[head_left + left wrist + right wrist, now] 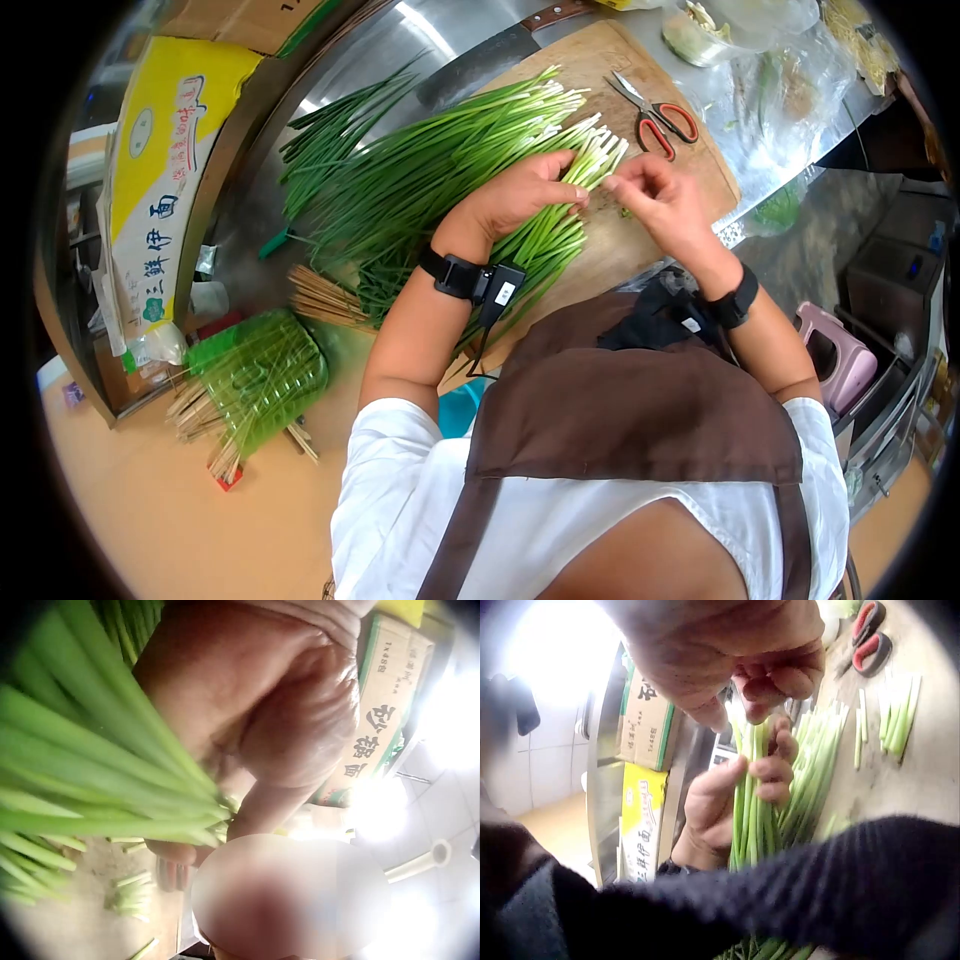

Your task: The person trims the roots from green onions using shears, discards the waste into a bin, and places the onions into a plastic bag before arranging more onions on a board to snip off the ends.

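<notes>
Long green stalks with pale ends (440, 150) lie across a wooden board (610, 90). The left hand (515, 200) grips a bunch of them (756, 802) near the pale ends, thumb on one side and fingers round the other in the right wrist view. Just beyond those ends is the right hand (665, 205), its fingers bent and thumb close to the tips (739, 724); whether it pinches a stalk cannot be told. In the left wrist view the left hand (255, 697) holds the stalks (97, 765) at their ends.
Scissors with red and black handles (655, 115) lie on the board, and a large knife (480, 65) at its far edge. Short cut pieces (898, 716) are on the board. Thin sticks (325, 298) and a green plastic container (260, 370) are at left, a metal bowl (695, 40) at far right.
</notes>
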`<state>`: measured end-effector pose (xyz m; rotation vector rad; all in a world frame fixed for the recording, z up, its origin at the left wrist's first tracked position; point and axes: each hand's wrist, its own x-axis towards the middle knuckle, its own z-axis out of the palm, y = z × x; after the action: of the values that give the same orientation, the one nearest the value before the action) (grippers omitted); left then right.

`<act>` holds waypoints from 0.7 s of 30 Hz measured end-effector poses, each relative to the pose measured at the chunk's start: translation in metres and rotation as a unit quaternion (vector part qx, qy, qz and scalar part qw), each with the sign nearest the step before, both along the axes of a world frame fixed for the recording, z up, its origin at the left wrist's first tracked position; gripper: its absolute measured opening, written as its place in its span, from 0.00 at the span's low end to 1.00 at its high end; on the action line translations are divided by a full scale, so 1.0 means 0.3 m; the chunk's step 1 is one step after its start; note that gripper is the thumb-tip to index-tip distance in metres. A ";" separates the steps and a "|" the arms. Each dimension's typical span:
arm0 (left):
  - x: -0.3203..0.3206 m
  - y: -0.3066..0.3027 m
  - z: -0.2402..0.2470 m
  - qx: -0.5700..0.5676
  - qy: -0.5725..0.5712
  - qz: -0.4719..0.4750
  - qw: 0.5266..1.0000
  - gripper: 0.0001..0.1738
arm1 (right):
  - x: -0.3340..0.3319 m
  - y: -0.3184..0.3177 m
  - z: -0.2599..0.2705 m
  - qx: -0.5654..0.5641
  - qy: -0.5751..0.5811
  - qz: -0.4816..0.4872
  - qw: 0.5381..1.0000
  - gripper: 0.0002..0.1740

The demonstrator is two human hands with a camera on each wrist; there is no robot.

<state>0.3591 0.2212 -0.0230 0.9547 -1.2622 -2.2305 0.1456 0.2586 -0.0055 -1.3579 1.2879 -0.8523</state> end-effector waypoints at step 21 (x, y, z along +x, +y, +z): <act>-0.045 0.007 0.012 -0.009 -0.062 0.062 0.996 0.16 | 0.051 0.006 -0.018 -0.054 0.020 -0.074 0.996 0.10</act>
<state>0.3455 0.2233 -0.0194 1.1471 -1.2375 -2.0902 0.1609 0.2604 -0.0108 -1.3827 1.4054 -1.0134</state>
